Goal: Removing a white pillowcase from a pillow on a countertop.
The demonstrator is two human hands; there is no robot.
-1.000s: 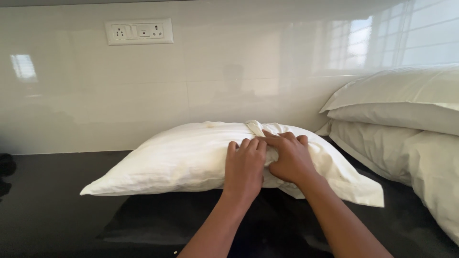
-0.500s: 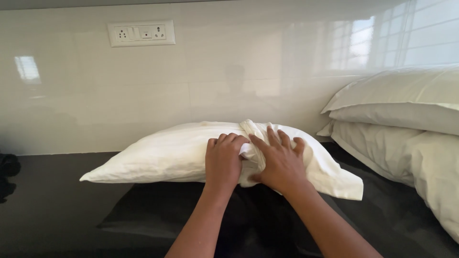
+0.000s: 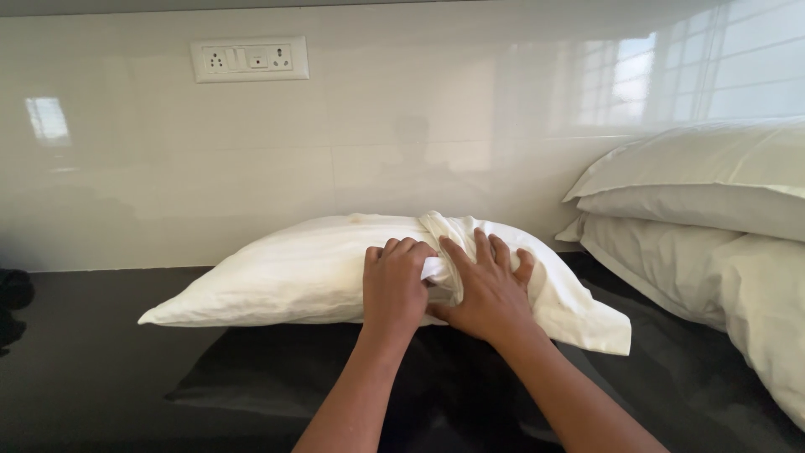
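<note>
A white pillow (image 3: 285,273) in a white pillowcase lies on a black counter (image 3: 92,369) against the tiled wall. My left hand (image 3: 394,285) is curled on the bunched edge of the pillowcase near the pillow's right end. My right hand (image 3: 486,289) lies flat beside it, fingers spread, pressing on the loose cloth. The empty flap of the pillowcase (image 3: 587,323) trails to the right.
Two stacked white pillows (image 3: 721,218) lie at the right on the counter. A socket plate (image 3: 250,59) is mounted on the glossy white wall. A dark object (image 3: 12,294) sits at the far left edge.
Both hands have shifted slightly left along the pillow. My right hand has spread flat over the cloth, and my left hand has closed on the bunched fold.
</note>
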